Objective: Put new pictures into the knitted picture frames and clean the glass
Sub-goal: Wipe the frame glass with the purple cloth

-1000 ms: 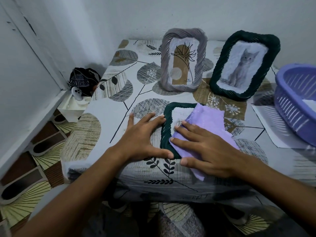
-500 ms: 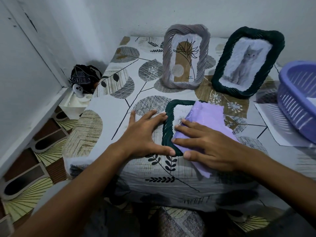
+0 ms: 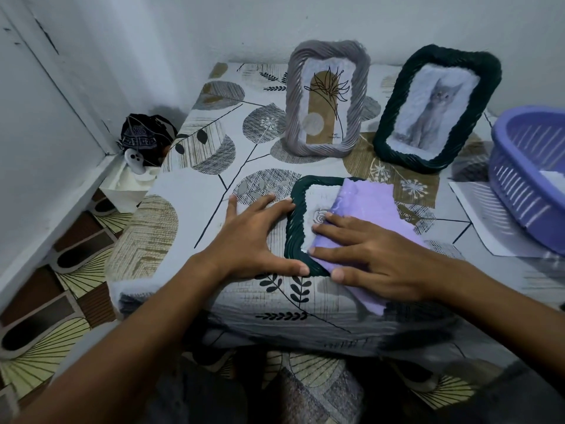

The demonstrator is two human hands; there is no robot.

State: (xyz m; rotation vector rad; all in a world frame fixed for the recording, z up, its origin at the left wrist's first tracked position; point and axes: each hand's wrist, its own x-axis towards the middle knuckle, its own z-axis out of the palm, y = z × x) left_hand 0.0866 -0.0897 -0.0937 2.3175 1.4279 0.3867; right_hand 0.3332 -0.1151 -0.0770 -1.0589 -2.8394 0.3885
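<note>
A dark green knitted frame [image 3: 294,221] lies flat near the table's front edge, its glass showing a pale rose picture. A purple cloth [image 3: 367,203] covers most of it. My right hand [image 3: 376,255] lies flat on the cloth, fingers straight, pressing it onto the glass. My left hand [image 3: 250,237] rests open on the table, fingertips and thumb against the frame's left edge. Behind stand a grey knitted frame [image 3: 328,102] with a plant drawing and a dark green frame [image 3: 434,108] with a cat picture.
A purple plastic basket [image 3: 529,175] sits at the right on a sheet of paper [image 3: 477,215]. The table wears a leaf-patterned cloth [image 3: 189,197]. Left of the table, on the floor by the wall, are a white box and a dark bundle [image 3: 143,139].
My right hand has slid the purple cloth a little to the right, uncovering more of the glass and the rose picture. The left hand stays against the frame's edge.
</note>
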